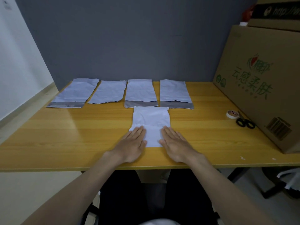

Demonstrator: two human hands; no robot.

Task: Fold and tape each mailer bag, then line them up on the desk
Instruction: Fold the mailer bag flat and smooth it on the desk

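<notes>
While both hands (153, 143) press flat, the mailer bag (151, 120) lies lengthwise away.

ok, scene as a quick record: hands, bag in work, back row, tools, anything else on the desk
left hand: flat on near bag, fingers straight
right hand: flat on near bag, fingers straight
near bag: white, creased, lying in front of back row
back row: four white mailer bags side by side; three show a grey strip at the near end
tape roll: right side of desk, untouched
scissors: beside tape roll
cardboard box: on desk, far right
</notes>
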